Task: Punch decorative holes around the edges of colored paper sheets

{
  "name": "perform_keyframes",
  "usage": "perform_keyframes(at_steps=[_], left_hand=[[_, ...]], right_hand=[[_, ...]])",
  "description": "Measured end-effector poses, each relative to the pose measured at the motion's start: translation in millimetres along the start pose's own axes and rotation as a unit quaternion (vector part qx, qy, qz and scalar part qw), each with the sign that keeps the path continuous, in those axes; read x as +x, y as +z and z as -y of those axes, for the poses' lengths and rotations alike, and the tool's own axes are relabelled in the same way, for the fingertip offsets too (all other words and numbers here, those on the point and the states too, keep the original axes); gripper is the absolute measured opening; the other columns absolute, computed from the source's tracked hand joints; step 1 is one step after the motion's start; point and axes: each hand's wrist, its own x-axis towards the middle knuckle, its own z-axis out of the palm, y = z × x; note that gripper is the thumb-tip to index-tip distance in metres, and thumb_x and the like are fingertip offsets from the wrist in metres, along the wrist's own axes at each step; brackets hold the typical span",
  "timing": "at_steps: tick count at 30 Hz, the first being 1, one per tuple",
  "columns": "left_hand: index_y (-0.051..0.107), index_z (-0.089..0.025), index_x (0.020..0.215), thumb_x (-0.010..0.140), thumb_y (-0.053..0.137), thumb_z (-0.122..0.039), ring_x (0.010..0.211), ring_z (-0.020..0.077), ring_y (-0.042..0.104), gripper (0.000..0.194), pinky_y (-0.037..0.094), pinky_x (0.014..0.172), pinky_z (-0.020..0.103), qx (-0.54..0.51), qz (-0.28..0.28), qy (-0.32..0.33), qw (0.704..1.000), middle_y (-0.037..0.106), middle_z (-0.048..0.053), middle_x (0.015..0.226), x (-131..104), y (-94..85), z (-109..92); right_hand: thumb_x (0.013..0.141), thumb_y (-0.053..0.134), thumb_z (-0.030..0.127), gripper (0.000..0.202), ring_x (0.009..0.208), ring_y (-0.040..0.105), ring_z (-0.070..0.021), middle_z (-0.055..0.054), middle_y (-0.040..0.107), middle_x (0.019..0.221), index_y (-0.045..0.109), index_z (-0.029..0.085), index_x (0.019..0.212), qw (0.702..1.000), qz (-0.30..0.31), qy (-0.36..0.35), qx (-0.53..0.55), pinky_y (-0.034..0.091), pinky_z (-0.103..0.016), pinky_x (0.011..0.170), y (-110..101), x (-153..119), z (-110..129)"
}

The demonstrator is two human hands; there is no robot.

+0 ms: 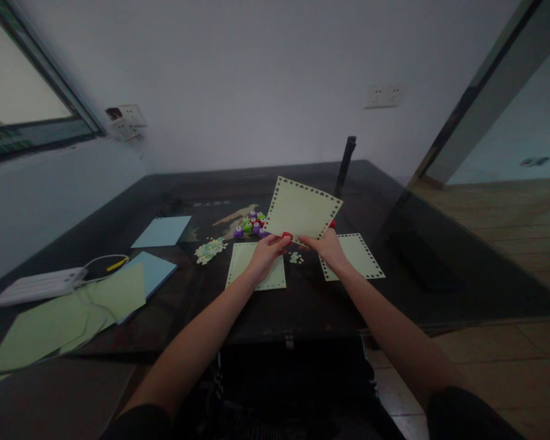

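Observation:
Both my hands hold up a pale green sheet of paper [302, 211] with small holes punched along its edges. My left hand [268, 253] is closed at its lower edge, fingers against a small red craft punch [287, 236]. My right hand [329, 247] pinches the sheet near its lower right corner; another red bit [332, 224] shows just past it, too small to name. Beneath my left forearm lies a hole-edged sheet [272, 280], and by my right wrist another [362, 256]. Tiny paper cut-outs [296, 258] lie between them.
Behind my left hand sit several purple, green and red punches [250, 225], beside a heap of cut-outs [209, 249]. To the left are blue sheets [162, 231], green sheets [114, 290] and a white power strip [41, 287]. A black upright piece [346, 162] stands at the back.

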Motion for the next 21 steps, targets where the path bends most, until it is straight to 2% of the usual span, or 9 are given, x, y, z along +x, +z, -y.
perform_keyframes(at_steps=[10, 17, 21], left_hand=[[0.068, -0.015, 0.079, 0.061, 0.076, -0.042, 0.079, 0.0153, 0.06, 0.033, 0.041, 0.07, 0.026, 0.017, -0.007, 0.002, 1.0, 0.067, 0.007, 0.086, -0.1, 0.0, 0.0], [0.068, -0.015, 0.079, 0.062, 0.075, -0.042, 0.079, 0.0156, 0.06, 0.033, 0.041, 0.07, 0.025, 0.019, -0.009, 0.01, 1.0, 0.067, 0.007, 0.086, 0.9, -0.9, 2.2], [0.069, -0.015, 0.078, 0.062, 0.076, -0.043, 0.078, 0.0156, 0.06, 0.033, 0.041, 0.069, 0.026, 0.021, -0.015, 0.017, 1.0, 0.068, 0.007, 0.085, 0.5, -0.5, 2.7]], right_hand=[[0.057, 0.075, 0.033, 0.039, 0.064, 0.068, -0.0229, -0.011, 0.072, 0.082, 0.067, 0.01, 0.088, 1.0, 0.014, 0.004, 0.009, 0.057, -0.035, 0.062, 0.1, -0.3, -0.7], [0.057, 0.075, 0.031, 0.033, 0.077, 0.068, -0.0247, -0.009, 0.073, 0.079, 0.069, 0.013, 0.083, 1.0, -0.001, -0.01, -0.011, 0.056, -0.036, 0.07, -0.2, -2.3, 3.0], [0.058, 0.075, 0.032, 0.034, 0.077, 0.068, -0.0243, -0.009, 0.072, 0.079, 0.068, 0.012, 0.084, 1.0, -0.003, -0.007, -0.021, 0.056, -0.038, 0.07, -0.6, -2.7, 3.7]])
